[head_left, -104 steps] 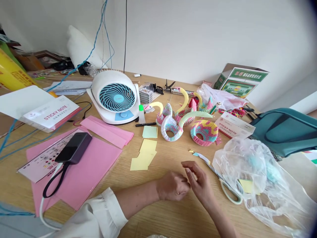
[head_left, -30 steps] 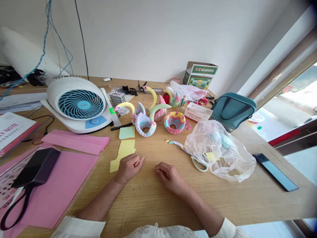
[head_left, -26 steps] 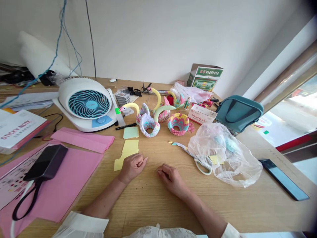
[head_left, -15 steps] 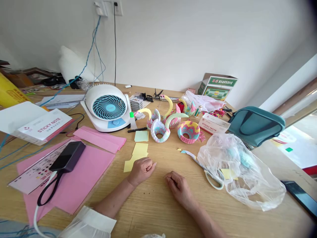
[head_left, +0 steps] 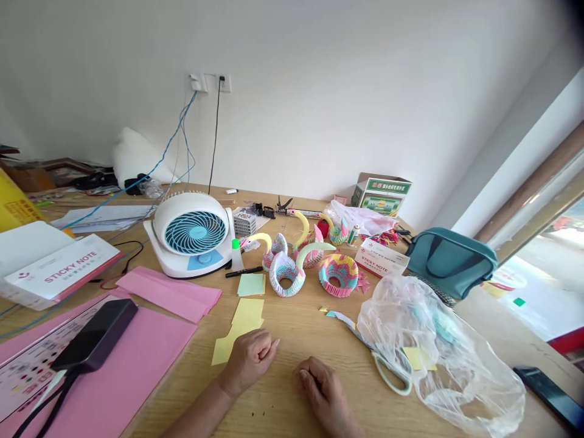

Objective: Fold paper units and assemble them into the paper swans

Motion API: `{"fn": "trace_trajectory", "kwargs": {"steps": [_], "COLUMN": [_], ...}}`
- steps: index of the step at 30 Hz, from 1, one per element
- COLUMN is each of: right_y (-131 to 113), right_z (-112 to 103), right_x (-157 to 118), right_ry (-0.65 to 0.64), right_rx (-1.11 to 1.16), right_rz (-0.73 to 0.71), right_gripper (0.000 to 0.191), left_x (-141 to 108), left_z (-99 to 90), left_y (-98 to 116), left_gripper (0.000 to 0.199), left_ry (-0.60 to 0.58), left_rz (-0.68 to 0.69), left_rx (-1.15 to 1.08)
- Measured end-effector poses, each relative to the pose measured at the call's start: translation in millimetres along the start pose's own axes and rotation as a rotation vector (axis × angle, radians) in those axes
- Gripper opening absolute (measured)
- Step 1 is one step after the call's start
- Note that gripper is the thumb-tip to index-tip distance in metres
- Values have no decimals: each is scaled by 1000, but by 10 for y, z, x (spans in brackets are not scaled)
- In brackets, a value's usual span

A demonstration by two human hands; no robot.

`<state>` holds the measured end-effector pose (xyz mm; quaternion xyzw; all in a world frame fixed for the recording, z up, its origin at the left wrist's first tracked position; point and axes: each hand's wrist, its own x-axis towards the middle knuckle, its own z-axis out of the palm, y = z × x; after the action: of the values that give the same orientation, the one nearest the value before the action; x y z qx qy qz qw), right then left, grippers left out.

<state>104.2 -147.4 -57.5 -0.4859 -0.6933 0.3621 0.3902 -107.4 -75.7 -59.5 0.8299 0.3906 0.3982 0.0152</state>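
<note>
My left hand (head_left: 253, 358) rests on the wooden table, closed in a loose fist with no object showing in it. It lies against the lower edge of some yellow sticky notes (head_left: 246, 312). To its right, a short gap away, my right hand (head_left: 323, 389) is also curled into a fist on the table, nothing visible in it. Beyond both hands stand folded-paper swans (head_left: 286, 275) in white, pink and blue, with curved yellow or pale green necks. Beside them sits a round paper basket (head_left: 338, 275). Scissors (head_left: 393, 372) lie right of my right hand.
A clear plastic bag (head_left: 396, 322) spreads at the right, near a phone (head_left: 550, 395) and a teal bag (head_left: 456, 261). Leftward are a white fan (head_left: 196, 234), pink paper (head_left: 159, 340), a black power brick (head_left: 95, 334) and a sticky note box (head_left: 64, 267). A marker (head_left: 244, 272) lies mid-table.
The camera view has tilted up, so the table and everything on it appear lower in the picture. Both hands stay closed in about the same place on the table.
</note>
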Motion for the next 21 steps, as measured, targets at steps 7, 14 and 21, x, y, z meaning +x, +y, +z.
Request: {"fn": "trace_trajectory", "kwargs": {"steps": [7,14,21], "right_y": [-29,-33,-16], "right_z": [-3,-13,-18], "right_x": [14,-2,8], "right_ry": [-4,-3,23], "right_rx": [-1,8,7], "right_rz": [2,5,-23], "right_gripper": [36,30,23], "left_x": [26,35,38], "left_z": [-21,-27,-36], "left_y": [20,19,8], "left_gripper": [41,41,41], "left_ry": [-11,-3,-11], "left_rz": [-11,2,17], "left_rx": [3,9,0]}}
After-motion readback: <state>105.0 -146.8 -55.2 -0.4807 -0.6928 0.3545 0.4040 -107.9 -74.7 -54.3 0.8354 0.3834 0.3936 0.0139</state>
